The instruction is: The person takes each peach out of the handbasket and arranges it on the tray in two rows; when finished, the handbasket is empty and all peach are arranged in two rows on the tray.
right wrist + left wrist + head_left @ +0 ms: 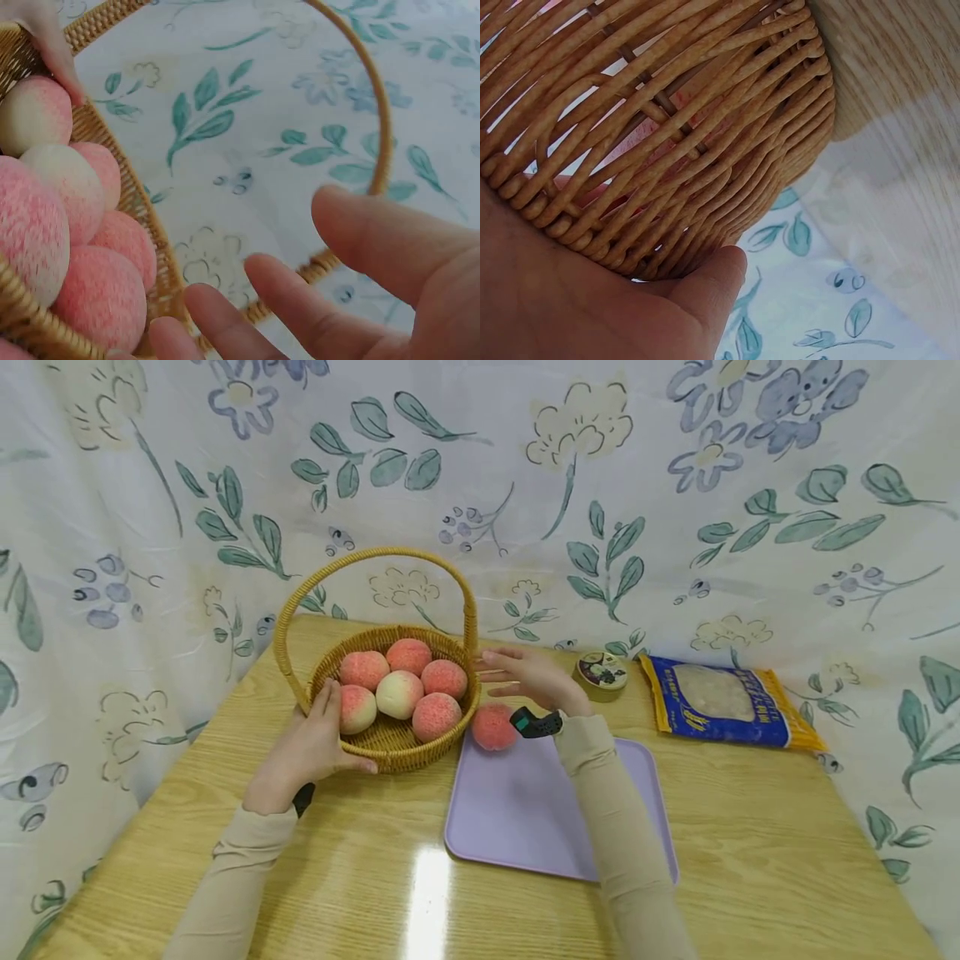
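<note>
A brown wicker basket (393,756) with a tall arched handle holds several pink-and-cream peaches (400,693). My left hand (303,747) grips its near left rim, fingers over the edge and thumb along the outside; the left wrist view shows the thumb (712,289) against the woven side. Beside the basket's right side, my right hand (536,677) is spread with nothing in it. Its fingers point toward the wicker; whether the fingertips touch it I cannot tell. Below that hand, one more peach (493,727) lies at the top left corner of a lilac tray (517,810).
Behind the right wrist stands a small round tin (600,675) with a printed lid. Farther right lies a blue and yellow food packet (731,703). A flowered curtain (480,485) hangs along the back edge of the wooden table (360,868).
</note>
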Demonstrator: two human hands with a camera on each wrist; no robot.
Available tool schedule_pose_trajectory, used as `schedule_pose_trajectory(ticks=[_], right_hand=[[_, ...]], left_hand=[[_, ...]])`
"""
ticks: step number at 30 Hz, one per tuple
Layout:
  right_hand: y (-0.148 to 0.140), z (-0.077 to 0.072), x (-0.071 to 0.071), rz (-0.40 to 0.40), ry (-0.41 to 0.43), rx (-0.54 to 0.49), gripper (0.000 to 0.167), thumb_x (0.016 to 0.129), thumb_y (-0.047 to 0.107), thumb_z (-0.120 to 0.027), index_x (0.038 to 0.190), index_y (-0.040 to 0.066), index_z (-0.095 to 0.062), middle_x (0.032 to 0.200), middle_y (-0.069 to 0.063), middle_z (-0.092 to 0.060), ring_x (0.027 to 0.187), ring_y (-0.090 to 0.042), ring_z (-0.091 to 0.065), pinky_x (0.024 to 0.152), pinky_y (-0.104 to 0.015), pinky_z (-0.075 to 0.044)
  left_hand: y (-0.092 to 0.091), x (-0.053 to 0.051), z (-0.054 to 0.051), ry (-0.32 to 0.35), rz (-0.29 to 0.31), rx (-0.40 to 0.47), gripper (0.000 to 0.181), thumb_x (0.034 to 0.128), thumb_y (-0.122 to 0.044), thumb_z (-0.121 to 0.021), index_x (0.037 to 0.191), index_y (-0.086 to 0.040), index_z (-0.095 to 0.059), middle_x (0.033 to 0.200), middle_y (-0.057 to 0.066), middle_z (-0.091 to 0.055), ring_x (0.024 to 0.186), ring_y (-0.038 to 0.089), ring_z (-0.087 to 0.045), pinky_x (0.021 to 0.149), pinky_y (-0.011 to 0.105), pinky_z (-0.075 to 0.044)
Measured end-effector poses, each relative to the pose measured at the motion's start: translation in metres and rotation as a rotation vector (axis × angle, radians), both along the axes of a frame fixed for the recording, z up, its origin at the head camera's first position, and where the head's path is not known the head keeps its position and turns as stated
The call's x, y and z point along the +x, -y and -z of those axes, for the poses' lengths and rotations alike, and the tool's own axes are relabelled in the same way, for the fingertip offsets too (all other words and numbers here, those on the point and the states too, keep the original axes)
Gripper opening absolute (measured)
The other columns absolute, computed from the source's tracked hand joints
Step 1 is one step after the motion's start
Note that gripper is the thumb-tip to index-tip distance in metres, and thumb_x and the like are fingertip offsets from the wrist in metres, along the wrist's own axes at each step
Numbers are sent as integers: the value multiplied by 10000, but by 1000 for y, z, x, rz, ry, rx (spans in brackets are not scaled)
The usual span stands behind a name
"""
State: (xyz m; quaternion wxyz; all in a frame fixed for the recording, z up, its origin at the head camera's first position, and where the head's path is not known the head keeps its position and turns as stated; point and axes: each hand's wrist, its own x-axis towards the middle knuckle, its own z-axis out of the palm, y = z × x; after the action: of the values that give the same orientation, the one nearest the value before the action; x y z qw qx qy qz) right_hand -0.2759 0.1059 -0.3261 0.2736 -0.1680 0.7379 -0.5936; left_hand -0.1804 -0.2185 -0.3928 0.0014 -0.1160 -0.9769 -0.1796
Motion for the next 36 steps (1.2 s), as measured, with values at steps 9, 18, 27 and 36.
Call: schedule_pose_trajectory(ticks=[9,18,27,36], right_hand=[[46,3,-11,-88,44,207,506,1022,333,-481,1441,54,-438,1471,-143,-468,1361,-321,-443,1045,-524,-439],[69,21,-20,-309,-115,414,333,992,239,-552,1289,91,-568,1339,-59,-549,1122,-164,-510,804,-284,-463],[83,29,-19,-582,-310,536,473,877,203,-706,1325,110,-585,1370,-46,-546,1188,-119,-473,991,-223,-405],[99,36,-17,-660,-317,591,606,849,236,-742,1409,183,-514,1476,-51,-449,1337,-151,-395,1121,-286,-324]], left_hand=[[-3,2,7,-10,0,-11,1388,628,-588,-822,1464,201,-44,1524,422,-72,1428,529,-146,1103,695,-166],[-5,0,7,-10,-7,-7,1405,601,-589,-835,1474,187,-53,1536,405,-75,1441,508,-142,1108,695,-152],[-6,-3,2,-11,-1,-2,1402,595,-590,-840,1487,166,-65,1548,388,-77,1446,495,-150,1095,710,-153],[-2,0,1,-1,-23,3,1383,607,-539,-861,1489,162,-58,1552,385,-53,1439,506,-158,1097,713,-146]])
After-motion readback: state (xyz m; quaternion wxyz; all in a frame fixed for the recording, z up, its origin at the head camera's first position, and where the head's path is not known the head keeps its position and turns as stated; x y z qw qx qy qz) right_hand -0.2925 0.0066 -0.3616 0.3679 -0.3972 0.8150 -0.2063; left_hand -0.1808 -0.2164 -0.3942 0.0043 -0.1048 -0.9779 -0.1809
